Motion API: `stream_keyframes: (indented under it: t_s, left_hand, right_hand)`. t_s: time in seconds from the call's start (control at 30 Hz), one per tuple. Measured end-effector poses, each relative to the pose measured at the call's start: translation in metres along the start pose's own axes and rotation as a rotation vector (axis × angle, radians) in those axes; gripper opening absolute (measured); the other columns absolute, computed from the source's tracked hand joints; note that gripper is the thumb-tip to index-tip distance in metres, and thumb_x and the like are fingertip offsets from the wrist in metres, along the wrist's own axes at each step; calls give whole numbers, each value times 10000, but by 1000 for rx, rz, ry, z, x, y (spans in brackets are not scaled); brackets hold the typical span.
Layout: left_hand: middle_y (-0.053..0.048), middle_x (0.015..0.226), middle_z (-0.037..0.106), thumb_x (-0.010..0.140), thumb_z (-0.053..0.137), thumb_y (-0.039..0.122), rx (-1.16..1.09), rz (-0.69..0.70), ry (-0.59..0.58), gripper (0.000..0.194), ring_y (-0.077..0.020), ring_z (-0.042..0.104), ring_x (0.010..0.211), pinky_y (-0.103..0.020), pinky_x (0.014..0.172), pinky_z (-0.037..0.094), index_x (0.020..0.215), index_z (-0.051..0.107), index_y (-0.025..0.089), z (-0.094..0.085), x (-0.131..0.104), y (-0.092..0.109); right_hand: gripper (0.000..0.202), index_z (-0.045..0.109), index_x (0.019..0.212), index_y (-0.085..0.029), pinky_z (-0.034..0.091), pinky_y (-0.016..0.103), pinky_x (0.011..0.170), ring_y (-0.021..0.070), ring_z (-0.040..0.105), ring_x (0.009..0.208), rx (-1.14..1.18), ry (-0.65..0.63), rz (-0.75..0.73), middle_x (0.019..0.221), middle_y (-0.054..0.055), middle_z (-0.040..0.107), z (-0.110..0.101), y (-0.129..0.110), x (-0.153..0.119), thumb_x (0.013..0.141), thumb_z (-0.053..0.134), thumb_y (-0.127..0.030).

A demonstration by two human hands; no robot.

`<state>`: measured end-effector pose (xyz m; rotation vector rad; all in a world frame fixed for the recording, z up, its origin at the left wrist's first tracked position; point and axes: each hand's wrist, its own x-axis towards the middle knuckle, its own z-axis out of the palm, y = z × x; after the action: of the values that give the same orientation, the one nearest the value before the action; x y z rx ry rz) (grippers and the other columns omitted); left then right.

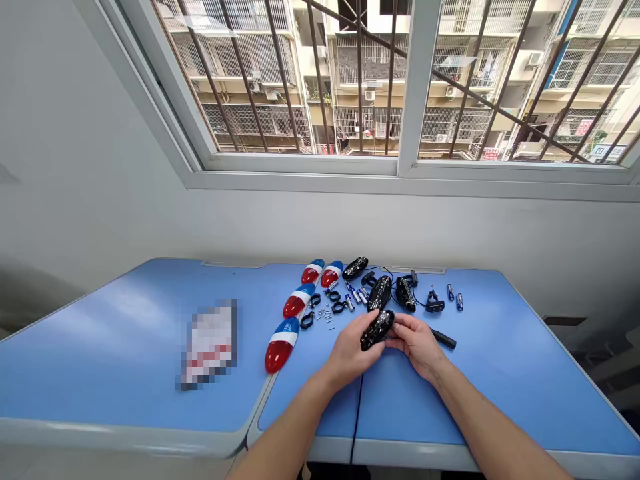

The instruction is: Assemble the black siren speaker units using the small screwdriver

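Note:
My left hand (350,345) is closed around a glossy black oval housing (377,330), its dotted face turned up, above the front half of the table. At the housing's right end, the fingers of my right hand (416,340) are closed on its edge; their tips are partly hidden. Beyond my hands lie more black oval housings, one (380,293) just behind and another (405,295) to its right. Past my right fingers pokes a black handle-like rod (444,339). A thin black cable (358,410) runs from below my left hand over the table's front edge.
Several red, white and blue oval covers (281,345) line the table seam. Black ring clamps (307,321), small screws (327,315) and blue batteries (459,302) lie around. A black bracket piece (435,303) sits right. A blurred white packet (210,343) rests on the left table.

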<state>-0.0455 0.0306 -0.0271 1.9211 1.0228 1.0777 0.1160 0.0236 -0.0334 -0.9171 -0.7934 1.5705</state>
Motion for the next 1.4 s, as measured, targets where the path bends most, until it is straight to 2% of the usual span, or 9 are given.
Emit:
stream_keyframes:
  t_s: [0.1, 0.17, 0.23, 0.37, 0.73, 0.83, 1.0, 1.2, 1.4]
  left_hand:
    - [-113, 1168, 610, 738, 595, 232, -253, -229, -32, 560, -267, 614, 974, -350, 750, 525, 1289, 510, 170, -3, 2, -1]
    - [-107, 1072, 623, 760, 579, 288, -429, -339, -68, 621, -237, 638, 824, -285, 557, 502, 1352, 433, 167, -5, 3, 0]
    - [-76, 941, 629, 767, 582, 314, -540, -383, -84, 644, -216, 634, 744, -251, 489, 467, 1370, 408, 172, -7, 4, 2]
    - [-61, 870, 628, 761, 593, 307, -658, -431, -99, 581, -202, 634, 705, -236, 468, 457, 1312, 481, 158, -9, 4, 6]
    - [-154, 923, 696, 765, 533, 338, -957, -452, -234, 528, -206, 667, 610, -206, 388, 421, 1232, 526, 91, -17, 7, -7]
    - [-153, 891, 701, 740, 540, 349, -997, -475, -254, 539, -200, 659, 576, -195, 357, 398, 1208, 536, 82, -18, 9, -8]
    - [-141, 873, 714, 766, 473, 347, -1032, -512, -282, 441, -188, 636, 547, -177, 339, 354, 1100, 582, 80, -19, 9, -4]
    - [-103, 798, 708, 809, 387, 323, -1012, -533, -282, 425, -178, 634, 536, -156, 342, 322, 1103, 572, 78, -19, 10, -3]
    - [-127, 824, 702, 774, 521, 369, -1022, -507, -270, 461, -187, 648, 552, -172, 334, 353, 1136, 554, 86, -17, 7, -2]
  right_hand:
    - [397, 729, 864, -165, 541, 323, 670, 188, 670, 780, -8, 21, 10, 837, 69, 727, -2, 1, 0, 537, 833, -364]
    - [394, 724, 881, -159, 546, 327, 664, 191, 671, 788, -12, 33, 21, 853, 77, 724, -3, 2, 1, 554, 828, -352]
    - [387, 721, 882, -155, 550, 323, 645, 186, 671, 767, -16, 40, 23, 846, 78, 722, -4, 3, 1, 562, 823, -347]
    - [386, 719, 878, -153, 550, 296, 606, 166, 663, 726, -15, 49, 15, 829, 79, 725, -3, 2, 1, 559, 824, -343]
    - [407, 726, 851, -164, 519, 275, 542, 129, 600, 627, -30, 15, -27, 744, 35, 685, 1, -3, -5, 549, 823, -418]
    - [402, 727, 837, -162, 511, 273, 531, 123, 586, 609, -37, 11, -24, 740, 34, 680, 2, -4, -6, 547, 823, -422]
    - [393, 729, 828, -160, 503, 280, 529, 122, 573, 597, -48, 7, -28, 729, 32, 671, 3, -6, -7, 553, 817, -426]
    - [388, 729, 829, -164, 499, 275, 511, 124, 568, 596, -59, -1, -35, 720, 29, 668, 3, -6, -7, 556, 813, -426]
    - [401, 731, 806, -166, 493, 258, 503, 118, 569, 580, -80, 25, -30, 701, 27, 674, 5, -6, -8, 530, 819, -443]
